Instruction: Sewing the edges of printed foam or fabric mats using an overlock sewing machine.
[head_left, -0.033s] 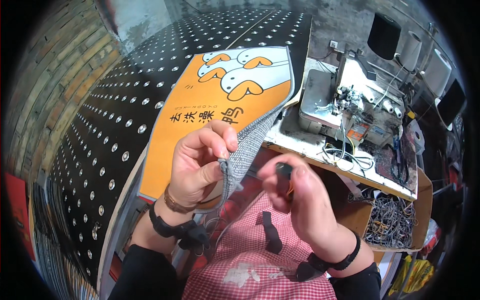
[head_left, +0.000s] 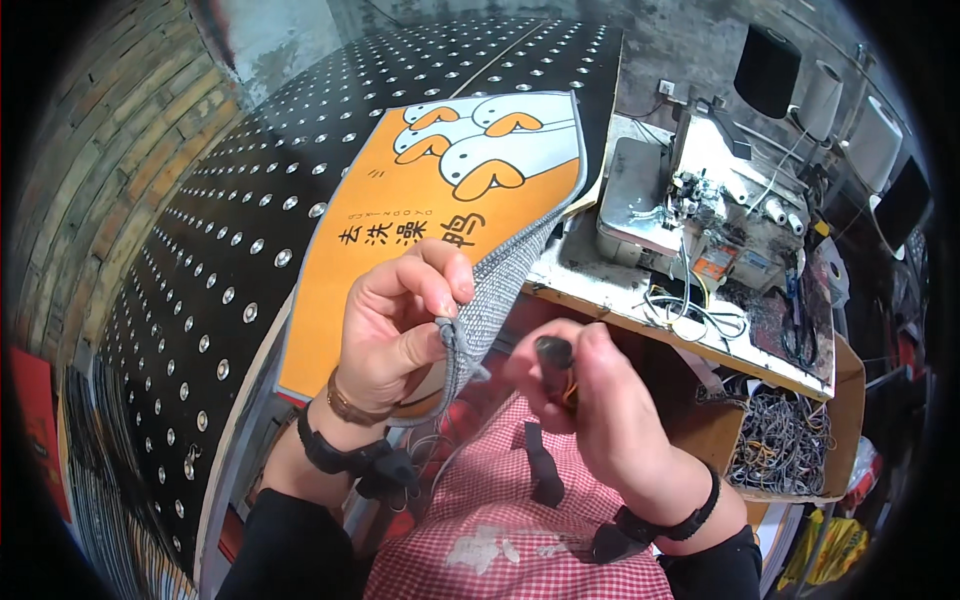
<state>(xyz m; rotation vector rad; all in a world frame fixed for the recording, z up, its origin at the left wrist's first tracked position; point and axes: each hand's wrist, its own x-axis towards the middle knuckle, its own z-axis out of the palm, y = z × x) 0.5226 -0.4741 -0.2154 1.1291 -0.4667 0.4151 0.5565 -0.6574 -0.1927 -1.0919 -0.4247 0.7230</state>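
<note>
An orange floor mat [head_left: 350, 290] with printed white ducks and a grey bound edge lies partly on the table. Its near corner is lifted, and the grey woven underside [head_left: 498, 300] faces right. My left hand [head_left: 395, 320] pinches the bound edge at that corner between thumb and fingers. Just to the right, apart from the edge, my right hand [head_left: 600, 400] is closed on a small black tool [head_left: 553, 350] with a bit of orange below it. Motion smears the fingers, and most of the tool is hidden in them, so its kind is unclear.
The black table [head_left: 240, 250] is dotted with metal balls. On the right stands a sewing machine [head_left: 690, 190] on a white worktop, with thread cones [head_left: 768, 72] behind. Below it, a cardboard box [head_left: 850, 420] holds tangled trimmings. Stacked mats [head_left: 105, 470] stand at the lower left.
My right hand has shifted slightly left with the black tool, toward the mat's edge. My left hand keeps its pinch in the same place.
</note>
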